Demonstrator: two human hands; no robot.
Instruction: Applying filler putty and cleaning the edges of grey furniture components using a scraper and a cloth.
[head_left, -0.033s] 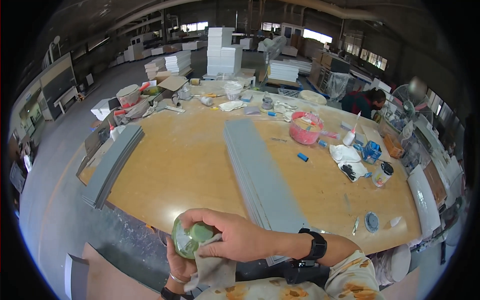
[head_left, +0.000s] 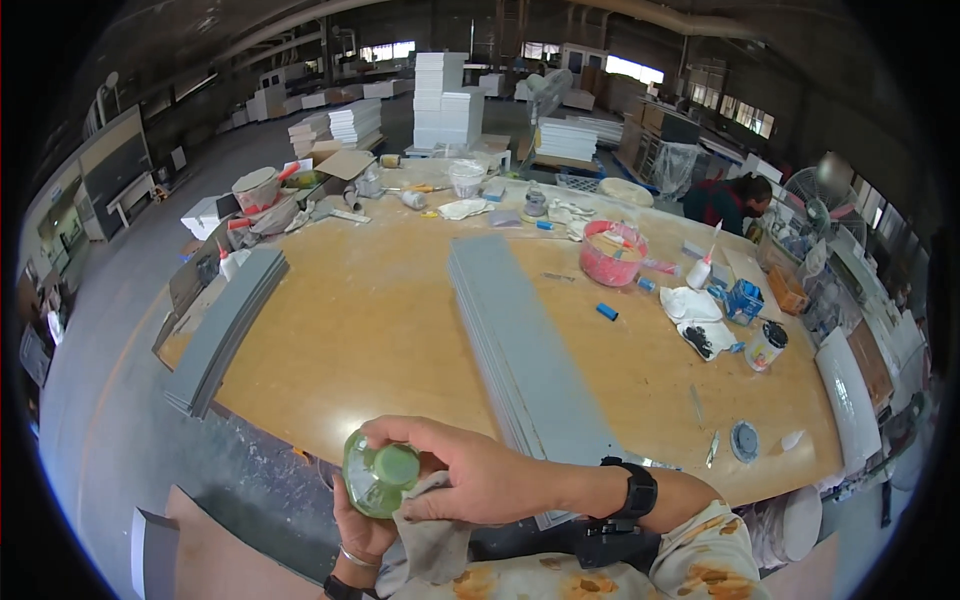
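A clear green bottle (head_left: 368, 492) with a rounded body and green cap (head_left: 397, 464) is held tilted at the table's near edge, its cap toward me. My left hand (head_left: 362, 532) grips it from below and the left side, closed around its body. From the right, my right hand (head_left: 465, 470) reaches over with fingers curled across the bottle's shoulder beside the cap. A grey cloth (head_left: 440, 548) is pinched under that hand's thumb, against the bottle, and hangs down. Just beyond my right forearm lies a stack of long grey boards (head_left: 520, 340).
Another stack of grey strips (head_left: 228, 330) overhangs the wooden table's (head_left: 350, 320) left edge. To the right are a pink bucket (head_left: 612, 262), a white squeeze bottle (head_left: 700, 268), stained white cloths (head_left: 700, 318) and an open can (head_left: 766, 346). A person (head_left: 725, 205) bends down beyond the far right.
The bottle's cap has shifted slightly left, and the cloth's hanging end has swung a little to the right. Both hands keep nearly the same place.
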